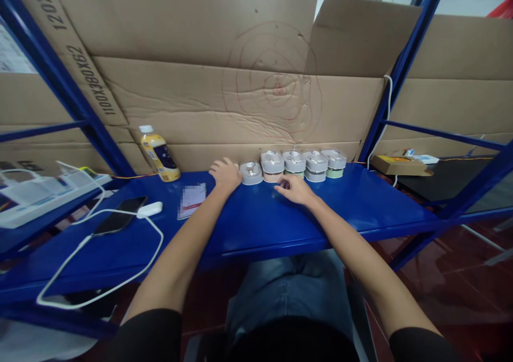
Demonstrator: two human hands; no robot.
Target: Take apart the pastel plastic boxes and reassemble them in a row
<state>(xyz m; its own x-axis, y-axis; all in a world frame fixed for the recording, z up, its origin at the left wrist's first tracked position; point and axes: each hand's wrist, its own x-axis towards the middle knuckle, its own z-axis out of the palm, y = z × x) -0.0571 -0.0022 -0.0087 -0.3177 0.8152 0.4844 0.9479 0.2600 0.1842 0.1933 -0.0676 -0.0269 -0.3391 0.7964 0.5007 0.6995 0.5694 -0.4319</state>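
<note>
Along the back of the blue table (248, 223) stands a row of small round-cornered containers with clear lids. The leftmost one (251, 174) is low and grey; to its right, a taller one (272, 163) shows a pinkish base. Further right are more stacked containers (316, 164), and the one at the right end (335, 162) has a green base. My left hand (226, 174) is beside the low grey container, fingers apart, holding nothing visible. My right hand (295, 189) is in front of the row, its fingers curved and apart with nothing seen between them.
A yellow bottle (161, 155) stands at the back left, near a flat card (192, 200). A dark phone (120, 216), white cables and a power strip (52, 196) lie further left. Cardboard (180, 95) rises behind the table. An open carton (401, 166) is at the right.
</note>
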